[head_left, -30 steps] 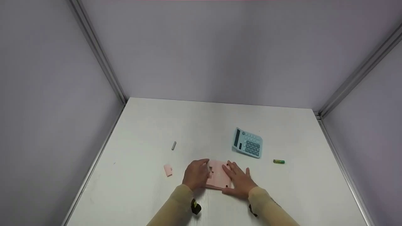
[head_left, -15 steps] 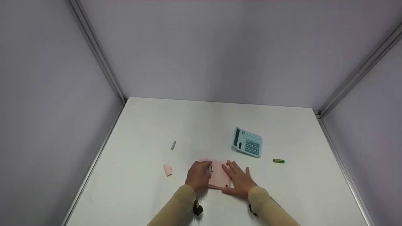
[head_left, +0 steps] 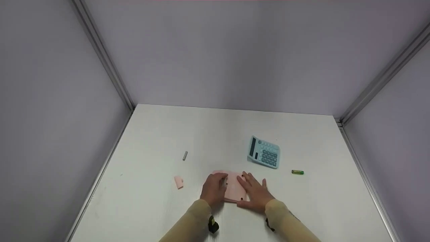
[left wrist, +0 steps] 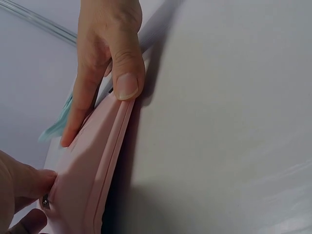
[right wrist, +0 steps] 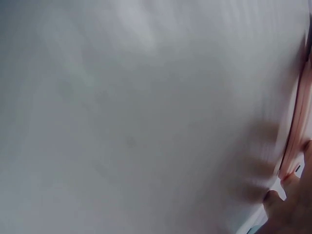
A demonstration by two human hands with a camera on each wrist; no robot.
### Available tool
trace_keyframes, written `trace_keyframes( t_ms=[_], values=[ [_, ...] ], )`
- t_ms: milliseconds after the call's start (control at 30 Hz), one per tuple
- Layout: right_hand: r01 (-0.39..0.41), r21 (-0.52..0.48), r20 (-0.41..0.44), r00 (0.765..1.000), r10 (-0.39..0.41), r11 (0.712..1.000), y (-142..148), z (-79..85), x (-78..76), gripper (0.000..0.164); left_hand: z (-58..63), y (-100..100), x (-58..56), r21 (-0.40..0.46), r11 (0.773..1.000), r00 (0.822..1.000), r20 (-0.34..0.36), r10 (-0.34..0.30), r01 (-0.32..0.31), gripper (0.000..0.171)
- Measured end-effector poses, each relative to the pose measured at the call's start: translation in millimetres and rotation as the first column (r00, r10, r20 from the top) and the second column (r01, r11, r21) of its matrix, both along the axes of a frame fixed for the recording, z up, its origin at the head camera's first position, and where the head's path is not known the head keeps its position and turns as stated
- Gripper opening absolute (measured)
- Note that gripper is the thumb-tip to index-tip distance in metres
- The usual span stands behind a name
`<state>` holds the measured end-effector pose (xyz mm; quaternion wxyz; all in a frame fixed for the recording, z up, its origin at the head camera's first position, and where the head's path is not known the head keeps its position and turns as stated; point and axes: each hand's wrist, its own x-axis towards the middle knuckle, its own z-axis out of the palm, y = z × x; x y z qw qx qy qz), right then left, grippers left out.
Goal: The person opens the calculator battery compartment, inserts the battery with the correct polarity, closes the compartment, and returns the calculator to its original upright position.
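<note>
A pink calculator (head_left: 233, 192) lies back side up on the white table, with small dark feet at its corners. My left hand (head_left: 213, 188) is over its left part, fingers and thumb curled together at the battery compartment. A small metallic battery end (left wrist: 46, 201) shows under those fingertips in the left wrist view; the rest of it is hidden by the hand. On the calculator's right part rests my right hand (head_left: 257, 195), fingers spread on the back and thumb at the near edge. To the left lies a small pink battery cover (head_left: 178, 182).
A light blue calculator (head_left: 264, 152) lies behind the right hand, keys up. Farther right is a green battery (head_left: 297, 172). A slim grey stick-shaped piece (head_left: 185, 155) lies at the back left. Grey panels (head_left: 235, 60) enclose the table.
My left hand has shifted slightly right over the pink calculator and now covers the compartment opening seen earlier. The right hand stays in place.
</note>
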<state>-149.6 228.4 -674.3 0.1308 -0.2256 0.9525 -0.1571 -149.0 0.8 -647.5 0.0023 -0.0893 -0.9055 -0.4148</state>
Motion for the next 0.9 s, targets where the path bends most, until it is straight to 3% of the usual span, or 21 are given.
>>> trace_keyframes(
  t_ms=[100, 233, 400, 533, 633, 767, 900],
  values=[
    [0.000, 0.006, 0.008, 1.000, 0.000, 1.000, 0.2, 1.0, -0.1, 0.100, -2.3, -1.4, 0.3, 0.019, 1.000, 0.999, -0.042, -0.023, 0.024, 0.027],
    [0.002, 0.003, 0.008, 1.000, -0.002, 1.000, 0.3, 2.5, -0.3, 0.100, -1.4, -2.0, 0.8, 0.047, 0.998, 0.999, -0.012, -0.032, 0.033, 0.023],
    [-0.004, 0.010, 0.000, 1.000, 0.004, 1.000, -0.4, 2.5, 0.5, 0.100, -0.4, -1.6, 1.3, -0.029, 0.999, 1.000, 0.018, -0.019, 0.019, 0.029],
    [-0.016, 0.014, -0.017, 1.000, 0.016, 1.000, -0.4, 1.3, 1.1, 0.100, -2.3, -1.9, 3.2, -0.133, 0.991, 0.996, -0.077, -0.036, 0.025, 0.031],
    [-0.018, 0.013, -0.021, 1.000, 0.018, 1.000, 0.2, 0.7, 1.6, 0.099, -4.3, -2.0, 5.1, -0.165, 0.986, 0.990, -0.136, -0.044, 0.021, 0.030],
    [-0.017, -0.006, -0.028, 0.999, 0.016, 1.000, 0.5, 1.2, 1.5, 0.099, -3.4, -2.9, 5.7, -0.162, 0.987, 0.991, -0.126, -0.033, 0.012, 0.026],
    [-0.018, 0.009, -0.023, 1.000, 0.018, 1.000, 0.5, 2.0, 1.2, 0.100, -0.4, -5.7, 4.6, -0.155, 0.987, 0.990, -0.128, -0.066, 0.046, 0.018]
  ],
)
